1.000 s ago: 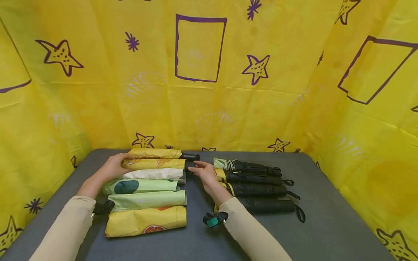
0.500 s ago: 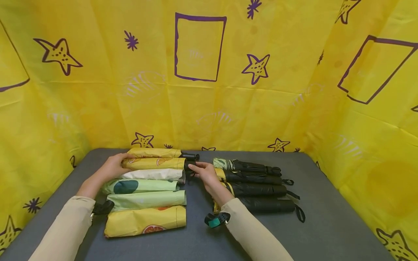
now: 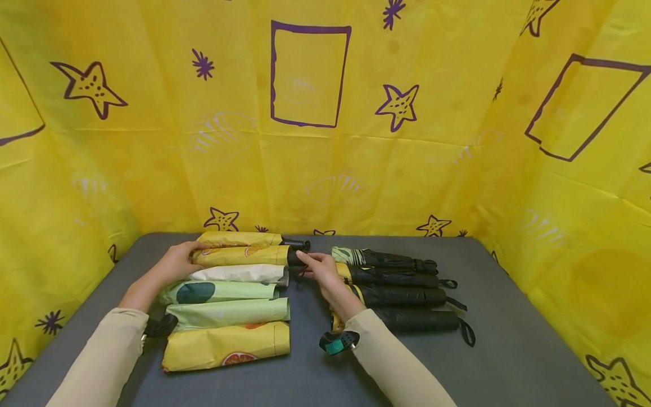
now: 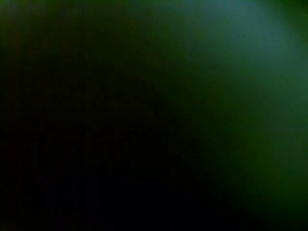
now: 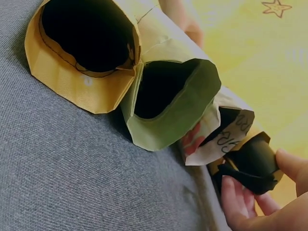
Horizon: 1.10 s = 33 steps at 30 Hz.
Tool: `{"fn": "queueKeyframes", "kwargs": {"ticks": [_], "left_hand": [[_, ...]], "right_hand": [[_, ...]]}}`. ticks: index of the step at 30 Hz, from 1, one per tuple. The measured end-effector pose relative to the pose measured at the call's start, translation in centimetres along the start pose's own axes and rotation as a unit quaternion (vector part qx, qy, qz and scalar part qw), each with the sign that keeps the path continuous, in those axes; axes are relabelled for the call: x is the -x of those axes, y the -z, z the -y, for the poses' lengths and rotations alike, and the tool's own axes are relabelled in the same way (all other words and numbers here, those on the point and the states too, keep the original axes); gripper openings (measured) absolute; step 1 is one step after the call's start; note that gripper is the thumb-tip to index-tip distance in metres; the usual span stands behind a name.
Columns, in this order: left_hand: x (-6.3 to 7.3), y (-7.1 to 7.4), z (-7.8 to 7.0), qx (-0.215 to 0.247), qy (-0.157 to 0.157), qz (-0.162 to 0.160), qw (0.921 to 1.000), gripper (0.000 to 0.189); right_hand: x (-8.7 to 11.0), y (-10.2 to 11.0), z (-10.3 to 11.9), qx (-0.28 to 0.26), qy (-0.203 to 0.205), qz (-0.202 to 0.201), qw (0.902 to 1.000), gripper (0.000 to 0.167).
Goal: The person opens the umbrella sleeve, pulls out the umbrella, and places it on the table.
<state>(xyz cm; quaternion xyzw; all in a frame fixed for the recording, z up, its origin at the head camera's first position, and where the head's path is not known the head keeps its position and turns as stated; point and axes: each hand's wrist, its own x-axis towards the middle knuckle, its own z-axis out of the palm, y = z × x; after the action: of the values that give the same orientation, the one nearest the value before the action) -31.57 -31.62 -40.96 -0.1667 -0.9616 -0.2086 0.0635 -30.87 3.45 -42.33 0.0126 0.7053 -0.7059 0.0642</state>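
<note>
In the head view my left hand holds the left end of a yellow umbrella sleeve with an orange-slice print. A folded black umbrella sits inside it, its end poking out of the sleeve's right opening. My right hand pinches that end between thumb and fingers. Seen closer in the right wrist view, the fingers lie under the black umbrella end and the thumb is on its other side. The left wrist view is almost wholly dark.
Behind lies another yellow sleeve with a black handle sticking out. Nearer are a white sleeve, two green sleeves and a yellow one. Several black folded umbrellas lie on the right of the grey table.
My right thumb and fingers have shifted slightly on the black umbrella's end. My left hand stays at the sleeve's left end; the other sleeves and umbrellas lie as before.
</note>
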Motion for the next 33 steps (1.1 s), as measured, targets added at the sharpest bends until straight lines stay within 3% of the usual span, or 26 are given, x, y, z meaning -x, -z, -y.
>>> {"fn": "queueKeyframes", "kwargs": {"ticks": [16, 26, 33], "left_hand": [[0.0, -0.2, -0.1, 0.013, 0.006, -0.006, 0.9999, 0.041], [0.1, -0.3, 0.1, 0.016, 0.006, 0.006, 0.9998, 0.039], [0.2, -0.2, 0.0, 0.014, 0.000, 0.003, 0.9999, 0.034]], "right_hand": [[0.1, 0.3, 0.5, -0.091, -0.025, 0.028, 0.9951, 0.046], [-0.2, 0.8, 0.8, -0.095, -0.029, 0.058, 0.9934, 0.047], [-0.4, 1.2, 0.9, -0.110, -0.029, 0.033, 0.9929, 0.045]]}}
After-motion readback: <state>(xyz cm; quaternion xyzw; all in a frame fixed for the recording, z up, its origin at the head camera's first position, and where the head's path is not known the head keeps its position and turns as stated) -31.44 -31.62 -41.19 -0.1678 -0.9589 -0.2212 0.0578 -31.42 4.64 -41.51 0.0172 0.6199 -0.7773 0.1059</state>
